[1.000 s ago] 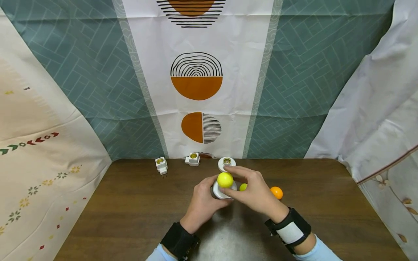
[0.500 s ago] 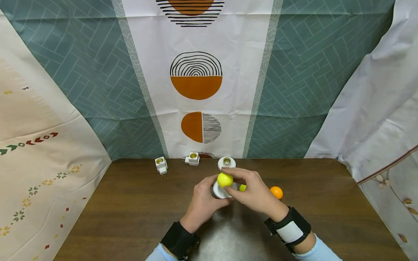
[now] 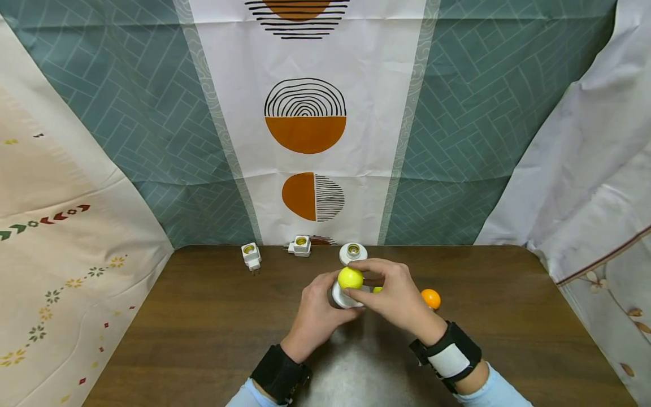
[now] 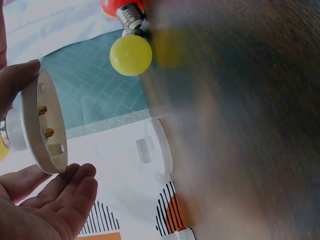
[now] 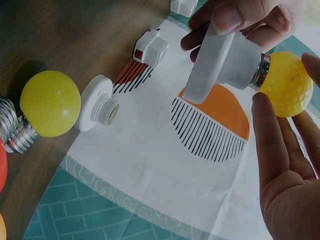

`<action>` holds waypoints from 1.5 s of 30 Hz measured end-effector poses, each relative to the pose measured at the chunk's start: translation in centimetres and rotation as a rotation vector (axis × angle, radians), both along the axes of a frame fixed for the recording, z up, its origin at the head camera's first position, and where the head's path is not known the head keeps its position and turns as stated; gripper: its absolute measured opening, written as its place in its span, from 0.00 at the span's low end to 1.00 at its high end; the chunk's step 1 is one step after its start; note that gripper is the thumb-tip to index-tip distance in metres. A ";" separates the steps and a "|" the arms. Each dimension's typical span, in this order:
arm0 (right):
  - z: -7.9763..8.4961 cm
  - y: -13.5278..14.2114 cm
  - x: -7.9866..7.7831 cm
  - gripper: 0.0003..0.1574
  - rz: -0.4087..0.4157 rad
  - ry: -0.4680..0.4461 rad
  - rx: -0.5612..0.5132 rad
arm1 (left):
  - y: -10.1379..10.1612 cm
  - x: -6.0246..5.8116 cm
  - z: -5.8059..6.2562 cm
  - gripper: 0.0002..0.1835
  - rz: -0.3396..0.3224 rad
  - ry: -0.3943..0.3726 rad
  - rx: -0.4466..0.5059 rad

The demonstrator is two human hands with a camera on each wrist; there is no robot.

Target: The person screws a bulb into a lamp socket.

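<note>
My left hand (image 3: pixel 317 314) grips a round white lamp holder (image 5: pixel 212 65) by its base, off the table. Its hollow underside with two brass screws faces the left wrist camera. A yellow faceted light bulb (image 3: pixel 350 278) sits in the holder's mouth, part of its metal collar showing in the right wrist view. Thumb and fingers of my right hand (image 3: pixel 399 297) pinch the bulb's globe from the right. Just behind the hands, a second white lamp holder (image 3: pixel 361 253) stands on the table with its socket unfilled.
Behind my right hand lies another yellow bulb (image 5: pixel 50 102), partly hidden in the head view. An orange bulb (image 3: pixel 431 298) lies to its right, and a red bulb (image 4: pixel 114 6) shows in the left wrist view. Two white plug-in sockets (image 3: pixel 251 256) (image 3: pixel 299 246) lie at the table's back edge.
My right thumb and fingers have shifted slightly around the yellow bulb. The left hand and the lamp holder stay in place.
</note>
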State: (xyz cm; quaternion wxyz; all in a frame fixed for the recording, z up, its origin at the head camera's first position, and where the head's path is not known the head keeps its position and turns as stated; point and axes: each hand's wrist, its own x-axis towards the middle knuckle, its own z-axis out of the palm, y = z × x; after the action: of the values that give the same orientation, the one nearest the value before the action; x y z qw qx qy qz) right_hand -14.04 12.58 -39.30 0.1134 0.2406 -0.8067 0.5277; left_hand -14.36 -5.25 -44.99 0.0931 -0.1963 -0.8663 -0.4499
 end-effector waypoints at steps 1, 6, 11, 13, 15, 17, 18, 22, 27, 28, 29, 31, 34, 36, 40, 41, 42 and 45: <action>-0.1 0.0 0.0 0.25 -0.004 0.005 -0.003 | 0.0 0.0 0.0 0.38 0.001 0.004 0.001; 0.0 0.0 0.1 0.25 -0.032 -0.001 -0.012 | -0.1 0.0 0.0 0.39 0.005 0.016 0.002; -0.1 -0.2 0.2 0.26 -0.074 -0.017 -0.018 | -0.3 0.1 -0.3 0.41 0.017 0.024 0.009; -0.1 -0.3 0.2 0.27 -0.086 -0.016 -0.014 | -0.3 0.1 -0.3 0.40 0.018 0.031 0.017; 0.0 -0.3 0.2 0.28 -0.088 -0.014 -0.009 | -0.3 0.1 -0.3 0.40 0.018 0.039 0.021; 0.0 -0.3 0.1 0.30 -0.076 -0.012 -0.003 | -0.3 0.1 -0.4 0.40 0.018 0.046 0.027; 0.1 -0.2 0.1 0.31 -0.066 -0.010 0.000 | -0.3 0.1 -0.4 0.40 0.018 0.047 0.026; 0.3 0.2 0.0 0.36 -0.006 0.014 0.038 | -0.4 0.0 -0.3 0.40 0.017 0.026 0.028; 0.5 0.7 0.0 0.35 0.066 0.020 0.100 | -0.5 -0.1 -0.2 0.40 0.024 0.013 0.026; 0.5 0.7 0.0 0.35 0.075 0.017 0.106 | -0.5 -0.1 -0.2 0.39 0.027 0.015 0.025; 0.4 0.7 0.0 0.35 0.083 0.014 0.111 | -0.5 0.0 -0.2 0.39 0.029 0.017 0.026; 0.5 0.6 0.0 0.34 0.094 0.013 0.110 | -0.5 0.0 -0.2 0.40 0.031 0.015 0.023; 0.5 0.5 0.1 0.33 0.103 0.016 0.104 | -0.5 0.0 -0.1 0.40 0.032 0.014 0.015; 0.5 0.4 0.1 0.32 0.103 0.017 0.098 | -0.4 0.0 -0.1 0.40 0.034 0.014 0.012; 0.4 0.4 0.1 0.30 0.098 0.010 0.086 | -0.5 0.0 -0.1 0.40 0.035 0.012 0.007; 0.4 0.3 0.1 0.30 0.094 0.007 0.082 | -0.4 0.0 -0.2 0.40 0.034 0.011 0.009; 0.5 0.3 0.2 0.29 0.088 0.003 0.078 | -0.4 0.0 -0.2 0.40 0.034 0.010 0.010; 0.8 0.2 0.4 0.29 0.060 -0.012 0.071 | -0.4 0.1 -0.2 0.40 0.031 0.004 0.012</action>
State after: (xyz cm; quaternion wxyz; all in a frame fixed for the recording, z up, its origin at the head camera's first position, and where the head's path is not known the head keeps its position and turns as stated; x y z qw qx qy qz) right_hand -13.62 12.73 -38.49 0.0841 0.2655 -0.8181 0.5032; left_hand -14.29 -5.65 -45.20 0.1032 -0.1832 -0.8663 -0.4531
